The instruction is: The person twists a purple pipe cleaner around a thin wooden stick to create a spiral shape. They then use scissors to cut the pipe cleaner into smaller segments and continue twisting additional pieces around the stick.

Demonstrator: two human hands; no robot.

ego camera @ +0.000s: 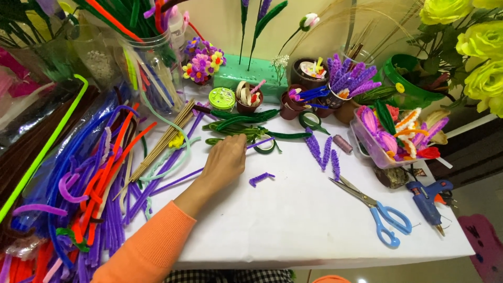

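Observation:
My left hand (224, 161), in an orange sleeve, reaches over the white table (293, 220) to a bundle of green pipe-cleaner stems (238, 124). Its fingers are curled down on a long thin purple pipe cleaner (260, 142), which runs under the palm and comes out on both sides. The fingertips are right beside the green stems. A short bent purple piece (261, 178) lies just right of the hand. Three purple lavender spikes (325, 152) lie further right. My right hand is out of the picture.
Blue-handled scissors (374, 209) and a blue glue gun (427, 199) lie at the right. A clear box of pipe-cleaner flowers (395, 136), small pots (293, 102), a green foam block (246, 73) and a jar (149, 68) stand behind. Heaps of coloured pipe cleaners (89, 194) fill the left.

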